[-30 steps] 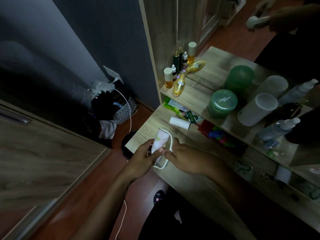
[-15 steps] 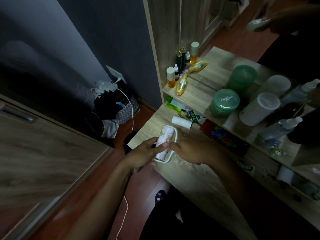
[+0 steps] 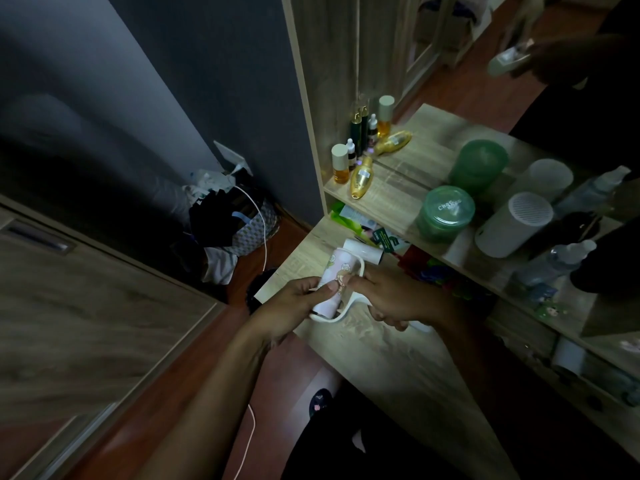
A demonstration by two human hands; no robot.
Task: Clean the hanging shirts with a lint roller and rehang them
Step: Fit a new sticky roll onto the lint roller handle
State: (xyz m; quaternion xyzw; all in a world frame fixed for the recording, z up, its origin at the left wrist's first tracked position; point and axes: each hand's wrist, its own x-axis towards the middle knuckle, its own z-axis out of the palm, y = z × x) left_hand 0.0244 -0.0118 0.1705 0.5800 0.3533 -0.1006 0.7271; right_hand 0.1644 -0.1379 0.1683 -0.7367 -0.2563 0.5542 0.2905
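Since the earlier frame, the lint roller [image 3: 337,268] is tilting slightly more, and its white handle end is now showing below the right hand [image 3: 398,299]. In the head view, the right hand is gripping the handle with its thumb on the roll. The left hand [image 3: 287,303] is pinching the printed roll. The roller is hanging over the edge of the wooden desk [image 3: 398,368], near a spare white roll [image 3: 363,251].

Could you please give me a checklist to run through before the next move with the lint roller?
1. Left hand grips the roller: ok.
2. Right hand holds the handle: ok.
3. Fresh sticky sheet exposed: cannot tell.
4. Spare roll lying on the desk, near the hands: ok.
5. Shirts in view: not ok, none shows.
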